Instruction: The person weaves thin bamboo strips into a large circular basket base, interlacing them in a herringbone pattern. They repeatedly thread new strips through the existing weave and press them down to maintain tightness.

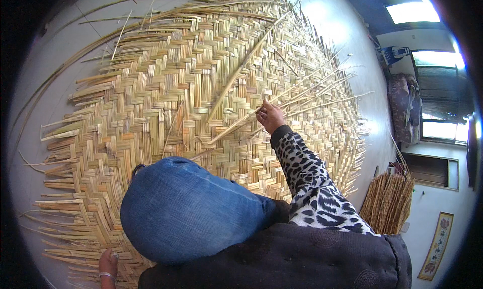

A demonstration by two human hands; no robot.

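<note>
A large woven reed mat (196,87) spreads over the floor in front of me, its loose strip ends sticking out along the edges. Over the middle of it, my right hand (270,116), in a leopard-print sleeve, is closed on a few long, thin reed strips (307,90) that slant up to the right. My left hand (108,264), with a bracelet at the wrist, is low at the left by the mat's fringed edge. Its fingers look curled, and what they hold, if anything, is hidden. Another long strip (241,67) lies diagonally across the weave.
My jean-clad knee (186,208) covers part of the mat. Long curved reeds (65,70) arc over the floor at the left. Right of the mat stand a bundle of brown stalks (386,201) and a cloth-covered seat (404,107) near the windows.
</note>
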